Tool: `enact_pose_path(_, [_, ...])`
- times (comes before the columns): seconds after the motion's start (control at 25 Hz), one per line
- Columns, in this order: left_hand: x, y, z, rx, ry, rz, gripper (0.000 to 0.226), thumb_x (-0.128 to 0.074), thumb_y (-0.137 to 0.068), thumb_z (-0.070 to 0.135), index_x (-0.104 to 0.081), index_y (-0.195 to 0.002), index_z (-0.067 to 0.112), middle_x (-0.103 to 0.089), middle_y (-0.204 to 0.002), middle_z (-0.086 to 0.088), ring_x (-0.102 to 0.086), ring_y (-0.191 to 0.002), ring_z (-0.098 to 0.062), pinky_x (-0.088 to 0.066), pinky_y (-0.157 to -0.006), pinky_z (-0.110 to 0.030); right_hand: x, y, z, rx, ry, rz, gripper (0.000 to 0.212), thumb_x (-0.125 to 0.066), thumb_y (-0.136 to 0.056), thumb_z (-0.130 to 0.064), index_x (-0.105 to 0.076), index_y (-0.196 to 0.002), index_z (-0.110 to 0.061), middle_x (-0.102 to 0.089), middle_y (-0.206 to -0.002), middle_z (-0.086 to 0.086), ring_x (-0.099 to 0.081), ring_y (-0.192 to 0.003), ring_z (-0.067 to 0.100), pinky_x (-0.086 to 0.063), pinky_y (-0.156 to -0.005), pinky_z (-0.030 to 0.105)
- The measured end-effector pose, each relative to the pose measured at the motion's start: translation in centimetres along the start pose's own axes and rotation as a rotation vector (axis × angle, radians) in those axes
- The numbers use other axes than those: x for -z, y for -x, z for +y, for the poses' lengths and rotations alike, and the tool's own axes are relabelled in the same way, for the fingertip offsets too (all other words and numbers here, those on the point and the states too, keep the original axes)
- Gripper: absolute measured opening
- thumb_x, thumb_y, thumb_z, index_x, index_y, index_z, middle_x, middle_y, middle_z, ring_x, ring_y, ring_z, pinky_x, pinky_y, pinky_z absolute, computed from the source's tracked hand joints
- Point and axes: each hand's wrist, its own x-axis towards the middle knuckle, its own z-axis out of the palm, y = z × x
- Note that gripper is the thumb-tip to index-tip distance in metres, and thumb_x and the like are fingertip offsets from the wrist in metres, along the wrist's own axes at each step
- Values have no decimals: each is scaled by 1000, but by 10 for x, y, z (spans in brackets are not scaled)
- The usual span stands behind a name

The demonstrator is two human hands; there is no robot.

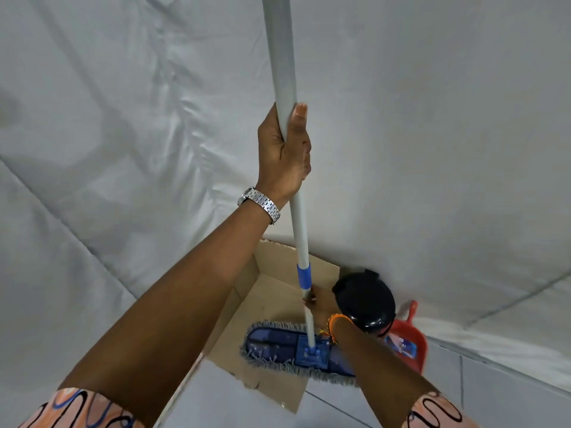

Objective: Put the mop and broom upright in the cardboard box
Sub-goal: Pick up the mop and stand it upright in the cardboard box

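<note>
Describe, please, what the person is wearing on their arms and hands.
The left wrist carries a silver metal-link watch. The right wrist has orange braided bracelets. Both arms are bare up to short peach sleeves patterned with black and blue squiggles. No gloves.

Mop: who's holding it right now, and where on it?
Both hands hold the mop by its pole: left hand high up, right hand just below the blue collar.
</note>
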Motion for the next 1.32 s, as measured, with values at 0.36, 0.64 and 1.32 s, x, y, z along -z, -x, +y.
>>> enact_pose_path(0.36, [141,-110,-139,54,119,-149,26,-50,-95,37,-45,-80,16,-31,-50,-4,-28,-35,-17,-27,-36,-21,-127,-143,-101,-153,-110,242,38,-59,-88,-13,-50,-124,-12,-66,-105,15,-62,-94,31,-52,-88,44])
enact_pose_path(0.64, [190,-132,-248,86,137,-114,43,-53,-91,49,-46,-81,7,-39,-44,11,-34,-31,-9,-31,-34,-21,-151,-253,-117,-258,-86,380,30,-66,-79,-6,-59,-107,-11,-69,-99,16,-63,-92,34,-53,-81,42])
enact_pose_path(1.32, [167,-187,-368,135,206,-137,48,-55,-77,75,-46,-66,29,-28,-45,-12,-24,-31,-31,-29,-35,-19,-136,-382,-61,-210,-169,444,27,-61,-85,0,-60,-109,-10,-65,-96,8,-56,-84,19,-48,-71,22])
